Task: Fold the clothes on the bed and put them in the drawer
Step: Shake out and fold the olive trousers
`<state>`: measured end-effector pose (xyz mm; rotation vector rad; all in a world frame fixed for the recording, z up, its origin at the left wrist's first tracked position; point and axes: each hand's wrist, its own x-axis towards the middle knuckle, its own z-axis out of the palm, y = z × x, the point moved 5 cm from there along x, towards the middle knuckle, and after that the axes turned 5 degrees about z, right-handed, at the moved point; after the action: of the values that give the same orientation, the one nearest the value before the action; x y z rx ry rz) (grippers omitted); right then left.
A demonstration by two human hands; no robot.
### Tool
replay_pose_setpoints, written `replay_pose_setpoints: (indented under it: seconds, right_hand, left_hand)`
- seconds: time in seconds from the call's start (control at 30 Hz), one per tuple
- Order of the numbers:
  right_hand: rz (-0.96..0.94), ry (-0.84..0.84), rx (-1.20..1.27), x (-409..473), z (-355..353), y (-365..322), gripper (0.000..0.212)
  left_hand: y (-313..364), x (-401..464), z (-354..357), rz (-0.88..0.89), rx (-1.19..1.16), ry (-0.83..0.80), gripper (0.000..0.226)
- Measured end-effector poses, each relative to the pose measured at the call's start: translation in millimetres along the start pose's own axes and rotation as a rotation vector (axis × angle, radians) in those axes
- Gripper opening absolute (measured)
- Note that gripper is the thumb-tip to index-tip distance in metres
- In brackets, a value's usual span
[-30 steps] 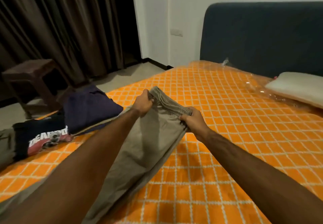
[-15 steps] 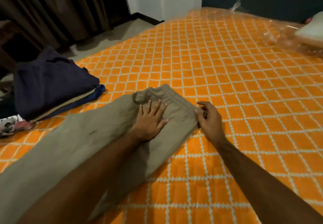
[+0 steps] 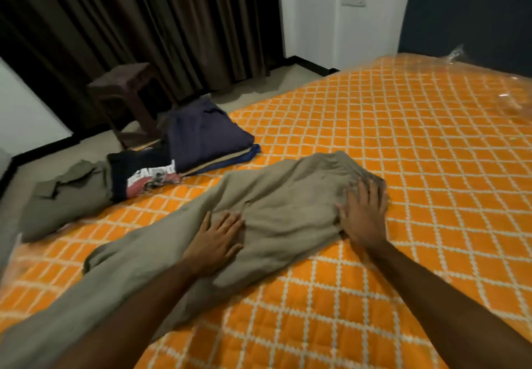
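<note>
Here, khaki trousers (image 3: 276, 210) lie spread flat across the orange bed (image 3: 403, 167), waistband toward 1 o'clock. Left hand (image 3: 214, 243) and right hand (image 3: 363, 216) both press on them, fingers straight and splayed. Folded dark clothes (image 3: 204, 135) sit at 10 o'clock.

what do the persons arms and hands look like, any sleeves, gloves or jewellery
Both forearms are bare as far as the frame shows: no sleeve reaches into view. The left hand and right hand wear no gloves, and no watch, bracelet or ring shows on the wrists or fingers, though the right hand is slightly blurred.
</note>
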<state>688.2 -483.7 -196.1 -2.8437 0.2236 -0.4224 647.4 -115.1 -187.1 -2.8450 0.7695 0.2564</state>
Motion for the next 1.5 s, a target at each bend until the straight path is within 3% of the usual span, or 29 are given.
replay_pose_setpoints:
  seconds: [0.07, 0.13, 0.2, 0.27, 0.47, 0.63, 0.77, 0.83, 0.93, 1.0, 1.07, 1.1, 1.17, 1.2, 1.3, 1.33, 1.37, 1.43, 1.5]
  right_hand:
    - [-0.084, -0.071, -0.032, -13, -6, -44, 0.063]
    - [-0.153, -0.291, -0.018, -34, 2, -95, 0.061]
    - [-0.293, -0.524, -0.031, -58, 18, -137, 0.061]
    - [-0.469, -0.608, -0.073, -86, 24, -181, 0.063]
    - [-0.7, -0.694, -0.062, -162, 26, -302, 0.061]
    - [-0.784, -0.708, 0.03, -199, 34, -369, 0.054]
    - [-0.886, -0.601, 0.104, -227, 31, -429, 0.05]
    - [-0.9, -0.596, 0.217, -243, 27, -456, 0.054]
    - [-0.796, -0.617, 0.48, -259, 18, -490, 0.037]
    - [-0.508, -0.929, 0.86, -268, 11, -509, 0.041]
    - [-0.133, -1.257, 1.265, -275, 8, -519, 0.047]
    - [0.025, -1.313, 1.42, -272, 8, -516, 0.047]
    - [0.23, -1.19, 1.495, -254, 7, -492, 0.038]
    - [0.283, -1.1, 1.467, -241, 5, -475, 0.036]
    - [0.427, -0.915, 1.423, -187, 5, -410, 0.034]
    - [0.465, -0.826, 1.394, -167, 4, -387, 0.033]
    - [0.494, -0.711, 1.342, -146, -2, -363, 0.032]
    - [0.52, -0.44, 1.211, -112, -14, -320, 0.027]
    - [0.507, -0.314, 1.092, -99, -32, -299, 0.026]
  left_hand:
    - [-25, -45, 8, -0.085, -0.048, -0.069, 0.093]
    - [-50, -96, 18, -0.179, -0.067, -0.179, 0.098]
    - [-72, -134, 30, -0.252, -0.055, -0.29, 0.089]
    - [-97, -168, 35, -0.315, -0.047, -0.328, 0.076]
    - [-182, -259, 40, -0.639, -0.261, -0.185, 0.075]
    - [-213, -309, 76, -0.672, -0.381, -0.28, 0.08]
    - [-231, -334, 75, -0.669, -0.234, -0.242, 0.048]
    - [-240, -339, 74, -0.65, -0.304, -0.266, 0.044]
    - [-240, -335, 52, -0.57, -0.789, -0.081, 0.059]
    - [-226, -321, 23, -0.514, -1.222, 0.068, 0.043]
    - [-206, -304, 0, -0.433, -1.66, 0.043, 0.042]
    - [-198, -296, -9, -0.367, -1.826, 0.008, 0.05]
    - [-192, -284, -19, -0.277, -1.998, 0.034, 0.057]
    - [-194, -279, -22, -0.287, -2.007, 0.122, 0.054]
    - [-220, -277, -19, -0.586, -1.629, 0.496, 0.03]
    - [-229, -277, -8, -0.707, -1.446, 0.524, 0.028]
    - [-234, -277, 8, -0.805, -1.332, 0.458, 0.036]
    - [-227, -278, 50, -0.919, -1.314, 0.201, 0.074]
    - [-216, -278, 79, -0.949, -1.321, 0.151, 0.094]
